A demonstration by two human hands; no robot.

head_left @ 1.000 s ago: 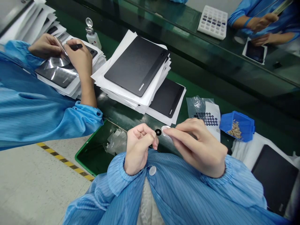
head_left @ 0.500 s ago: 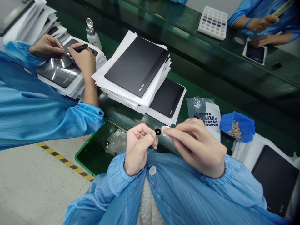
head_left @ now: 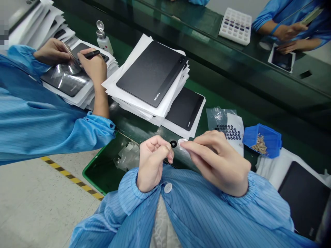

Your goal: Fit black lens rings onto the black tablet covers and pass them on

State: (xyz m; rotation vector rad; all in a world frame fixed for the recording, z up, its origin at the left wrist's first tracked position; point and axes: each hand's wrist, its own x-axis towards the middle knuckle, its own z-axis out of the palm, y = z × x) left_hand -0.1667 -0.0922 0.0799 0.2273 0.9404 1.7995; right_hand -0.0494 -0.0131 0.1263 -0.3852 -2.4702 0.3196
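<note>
Close in front of my body, my left hand [head_left: 155, 160] pinches a small black ring [head_left: 173, 144] that juts out from its fingertips. Just to the right, my right hand [head_left: 219, 158] is closed on a small white piece [head_left: 183, 143], perhaps paper or cloth; its exact kind I cannot tell. A narrow gap separates the ring from the white piece. Beyond my right hand lies a white sheet with rows of similar black rings [head_left: 231, 132], partly under clear plastic. Ahead, a black tablet [head_left: 152, 72] tops a stack of white sheets, and another tablet [head_left: 183, 108] lies beside it.
A blue bin [head_left: 275, 139] with small tan pieces stands at the right, near another dark tablet [head_left: 305, 196]. Below left is a green crate [head_left: 97, 168] with plastic film. At left a co-worker's hands [head_left: 94, 70] work over a tablet; a pump bottle [head_left: 103, 41] stands behind.
The black ring has shifted very slightly left at my left fingertips. Both my hands hold nearly the same pose, and the view has moved a little.
</note>
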